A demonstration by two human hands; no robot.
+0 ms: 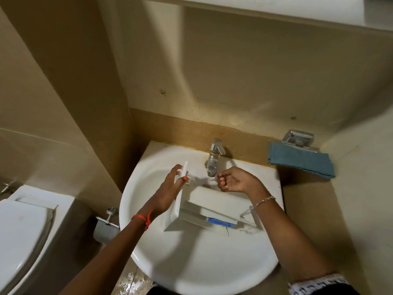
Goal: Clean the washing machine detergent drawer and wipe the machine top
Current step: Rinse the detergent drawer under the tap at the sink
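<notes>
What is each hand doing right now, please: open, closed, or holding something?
Left hand: holding the far end of the detergent drawer.
Right hand: fingers curled, holding nothing, beside the tap.

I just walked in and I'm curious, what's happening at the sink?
A person is cleaning a washing machine's detergent drawer in the sink. The left hand grips the drawer's far end. The right hand, curled, holds nothing beside the tap. A blue cloth lies to the right of the sink.
</notes>
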